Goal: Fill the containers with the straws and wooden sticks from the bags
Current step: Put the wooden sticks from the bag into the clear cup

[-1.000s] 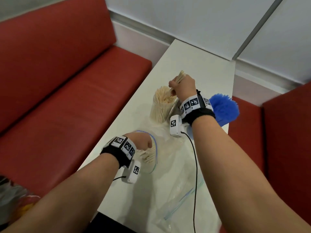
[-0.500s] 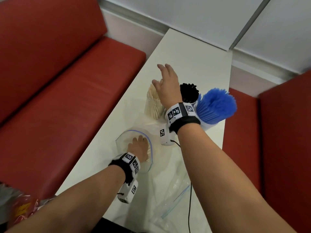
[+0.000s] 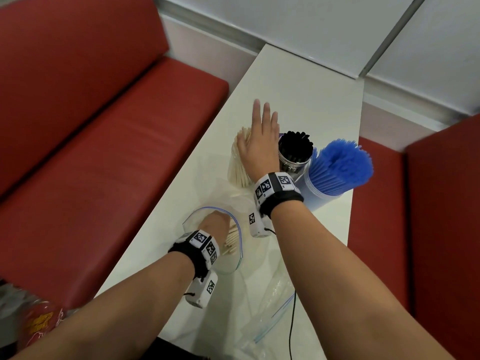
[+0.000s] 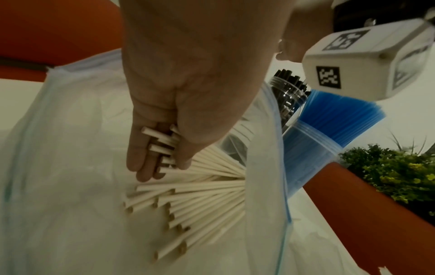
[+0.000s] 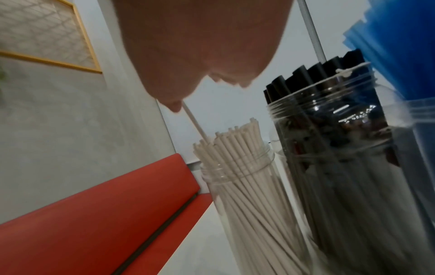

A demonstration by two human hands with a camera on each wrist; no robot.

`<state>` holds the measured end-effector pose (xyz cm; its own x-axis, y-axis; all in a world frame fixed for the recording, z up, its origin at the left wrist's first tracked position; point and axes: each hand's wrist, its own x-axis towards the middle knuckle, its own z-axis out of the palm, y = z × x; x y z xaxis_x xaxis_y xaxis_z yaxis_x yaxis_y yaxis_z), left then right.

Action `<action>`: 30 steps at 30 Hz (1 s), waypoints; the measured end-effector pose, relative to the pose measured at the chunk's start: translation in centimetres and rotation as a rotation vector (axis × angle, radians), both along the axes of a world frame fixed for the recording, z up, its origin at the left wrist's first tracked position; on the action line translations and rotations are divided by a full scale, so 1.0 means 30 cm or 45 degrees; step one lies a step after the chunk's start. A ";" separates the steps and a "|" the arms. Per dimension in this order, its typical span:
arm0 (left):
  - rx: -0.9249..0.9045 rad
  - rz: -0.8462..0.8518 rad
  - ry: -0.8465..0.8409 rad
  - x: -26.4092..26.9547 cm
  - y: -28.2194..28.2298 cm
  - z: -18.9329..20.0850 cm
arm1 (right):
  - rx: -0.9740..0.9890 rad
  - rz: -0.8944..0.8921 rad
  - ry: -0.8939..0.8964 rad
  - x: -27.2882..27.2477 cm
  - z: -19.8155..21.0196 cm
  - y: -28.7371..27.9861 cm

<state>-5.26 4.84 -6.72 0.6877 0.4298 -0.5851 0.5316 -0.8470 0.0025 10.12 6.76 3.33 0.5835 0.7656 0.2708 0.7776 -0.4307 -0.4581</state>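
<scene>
A clear jar of wooden sticks (image 3: 240, 165) stands on the white table (image 3: 306, 100). My right hand (image 3: 261, 131) hovers flat over its top with fingers straight and holds nothing. In the right wrist view one stick (image 5: 195, 124) pokes up from the jar (image 5: 247, 176) against my thumb. My left hand (image 3: 215, 224) is inside an open zip bag (image 3: 233, 266) near the front. In the left wrist view its fingers (image 4: 146, 148) curl around a small bunch of wooden sticks (image 4: 162, 143), while more sticks (image 4: 188, 201) lie loose in the bag.
A jar of black straws (image 3: 296, 152) and a container of blue straws (image 3: 337, 167) stand right of the stick jar. Another flattened plastic bag (image 3: 275, 315) lies at the table's near end. Red bench seats (image 3: 104, 165) flank the narrow table. A wall is behind.
A second ago my right hand gripped a bunch of sticks over the jar; it has let them go and spread flat above the jar. My left hand stays in the bag.
</scene>
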 end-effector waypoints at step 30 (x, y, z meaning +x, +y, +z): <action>0.054 0.266 -0.202 -0.057 -0.018 0.683 | -0.631 0.458 0.714 -0.288 -0.043 -0.318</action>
